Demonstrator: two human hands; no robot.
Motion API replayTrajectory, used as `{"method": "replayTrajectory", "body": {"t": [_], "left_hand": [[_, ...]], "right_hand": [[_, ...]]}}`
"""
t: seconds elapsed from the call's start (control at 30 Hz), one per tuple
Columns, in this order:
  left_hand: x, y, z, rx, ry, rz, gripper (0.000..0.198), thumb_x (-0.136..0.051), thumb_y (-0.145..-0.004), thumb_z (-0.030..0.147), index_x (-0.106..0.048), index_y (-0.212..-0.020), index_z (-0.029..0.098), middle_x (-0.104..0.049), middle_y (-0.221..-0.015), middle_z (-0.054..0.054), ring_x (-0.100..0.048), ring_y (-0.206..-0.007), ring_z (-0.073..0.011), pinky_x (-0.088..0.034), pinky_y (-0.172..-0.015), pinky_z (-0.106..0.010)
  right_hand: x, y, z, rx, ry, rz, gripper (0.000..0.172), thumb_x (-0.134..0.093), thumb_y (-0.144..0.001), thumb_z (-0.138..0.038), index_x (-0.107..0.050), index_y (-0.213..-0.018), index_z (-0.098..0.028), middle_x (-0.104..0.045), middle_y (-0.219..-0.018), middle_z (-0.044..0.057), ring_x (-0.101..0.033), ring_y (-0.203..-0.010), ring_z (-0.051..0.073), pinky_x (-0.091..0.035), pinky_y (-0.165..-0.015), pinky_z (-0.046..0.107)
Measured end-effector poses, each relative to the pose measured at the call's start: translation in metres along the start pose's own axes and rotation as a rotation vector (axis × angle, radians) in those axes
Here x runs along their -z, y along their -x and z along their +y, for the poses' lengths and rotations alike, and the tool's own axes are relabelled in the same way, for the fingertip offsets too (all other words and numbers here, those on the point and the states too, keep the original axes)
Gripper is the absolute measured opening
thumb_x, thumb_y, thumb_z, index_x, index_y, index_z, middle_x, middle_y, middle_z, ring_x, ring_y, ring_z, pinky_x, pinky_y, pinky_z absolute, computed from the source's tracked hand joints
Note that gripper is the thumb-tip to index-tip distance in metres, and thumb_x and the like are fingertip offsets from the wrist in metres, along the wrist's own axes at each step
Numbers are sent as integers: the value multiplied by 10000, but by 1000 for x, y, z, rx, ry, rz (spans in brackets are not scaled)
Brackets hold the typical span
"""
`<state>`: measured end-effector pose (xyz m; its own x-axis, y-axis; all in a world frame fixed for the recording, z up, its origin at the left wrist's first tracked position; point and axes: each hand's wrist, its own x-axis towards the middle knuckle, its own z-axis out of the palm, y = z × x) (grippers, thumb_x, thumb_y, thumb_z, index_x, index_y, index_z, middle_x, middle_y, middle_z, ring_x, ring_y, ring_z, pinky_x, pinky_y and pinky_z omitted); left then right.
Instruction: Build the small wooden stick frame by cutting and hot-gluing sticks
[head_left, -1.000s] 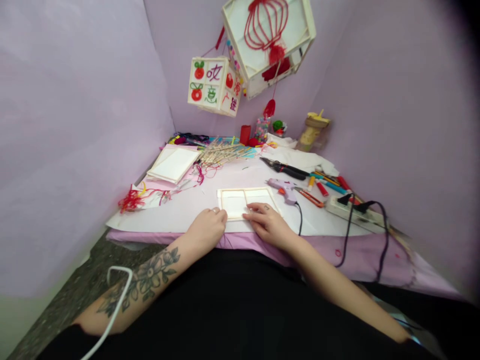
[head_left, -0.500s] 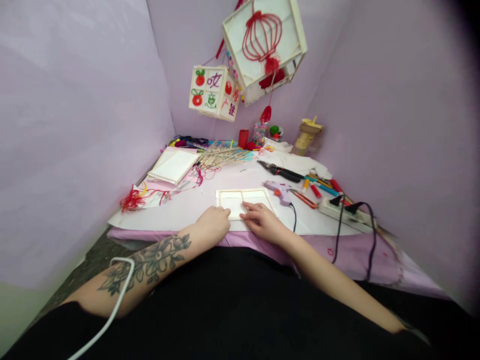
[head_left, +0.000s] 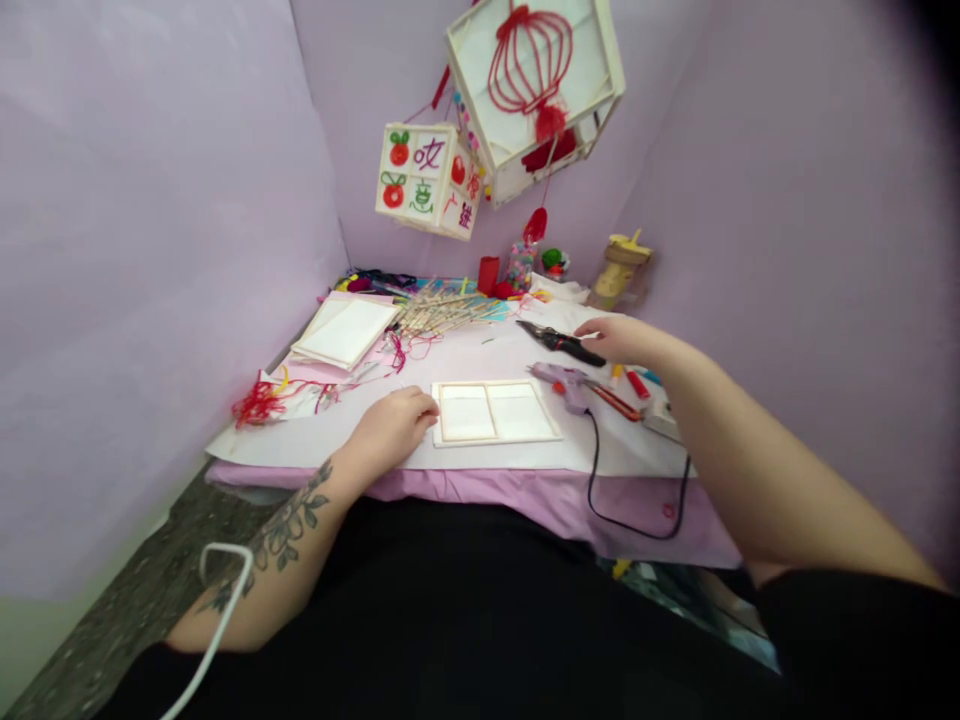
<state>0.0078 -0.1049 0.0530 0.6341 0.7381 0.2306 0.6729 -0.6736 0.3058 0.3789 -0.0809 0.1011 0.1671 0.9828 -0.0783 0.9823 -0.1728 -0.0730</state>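
Note:
A white rectangular panel with thin wooden sticks along its edges and one across its middle lies flat near the table's front. At its left edge is my left hand, fingers curled together with the tips on the border. My right hand hovers at the right, beside the black handles of the pliers; its fingers are stretched and apart, with nothing seen in them. Just below the pliers lies a lilac glue gun with a black cord. An orange-red cutter rests beside it.
Stacked white panels lie at the left, with loose wooden sticks behind. Red yarn sits at the left edge. Two decorated lanterns hang above. A drink cup stands at the back right, and a power strip is partly behind my right arm.
My right hand has left the panel and moved right and away, to beside the pliers. My left hand has shifted slightly left, to the panel's edge.

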Motion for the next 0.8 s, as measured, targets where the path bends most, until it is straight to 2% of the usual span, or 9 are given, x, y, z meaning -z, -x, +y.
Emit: {"method": "replayTrajectory", "body": {"t": [0.1,0.23,0.33,0.5,0.6,0.67,0.8], "left_hand": [[-9,2,6,-19,61,-15,174,-507,-840,197,-671,-888,167,-653,-928,-70,-604,-887,-201,-473,-824,-320],[-21,4,15,-59,102,-35,174,-507,-850,202,-673,-886,164,-655,-932,-79,-593,-919,-214,-471,-844,-341],[-26,2,15,-36,152,35,225,-453,-875,195,-675,-883,161,-661,-931,-83,-600,-910,-208,-475,-854,-347],[-30,2,3,60,295,192,262,-422,-854,158,-677,-917,165,-681,-954,-69,-620,-913,-184,-480,-860,-318],[-27,2,0,110,381,134,245,-444,-849,196,-684,-897,179,-697,-907,-31,-626,-818,-159,-486,-788,-275],[-24,-1,4,112,390,85,238,-454,-847,215,-686,-889,180,-699,-879,-21,-618,-766,-150,-480,-743,-258],[-23,-16,21,-19,217,-48,187,-513,-822,225,-688,-863,173,-681,-884,-56,-611,-843,-190,-462,-780,-287]], "right_hand": [[4,-35,21,-77,69,-39,327,-506,-797,-173,-705,-1052,-124,-692,-1052,128,-638,-935,252,-471,-795,314],[-4,-50,37,-53,139,-66,268,-549,-778,-175,-725,-977,-141,-708,-984,107,-647,-851,219,-463,-712,276],[-16,-55,40,10,192,-90,235,-613,-766,-254,-724,-955,-171,-705,-978,93,-635,-884,219,-449,-721,271],[-44,-70,38,85,242,-111,353,-607,-791,-377,-684,-1043,-142,-687,-1001,133,-620,-868,233,-433,-701,289],[-53,-76,35,119,249,-114,365,-602,-795,-401,-682,-1016,-122,-685,-983,145,-616,-853,236,-424,-694,290],[-51,-78,32,121,250,-91,339,-590,-800,-387,-684,-976,-113,-683,-960,152,-614,-853,242,-422,-695,294],[-25,-76,24,83,227,39,329,-519,-835,-343,-660,-959,-73,-658,-992,206,-610,-900,272,-435,-729,316]]}}
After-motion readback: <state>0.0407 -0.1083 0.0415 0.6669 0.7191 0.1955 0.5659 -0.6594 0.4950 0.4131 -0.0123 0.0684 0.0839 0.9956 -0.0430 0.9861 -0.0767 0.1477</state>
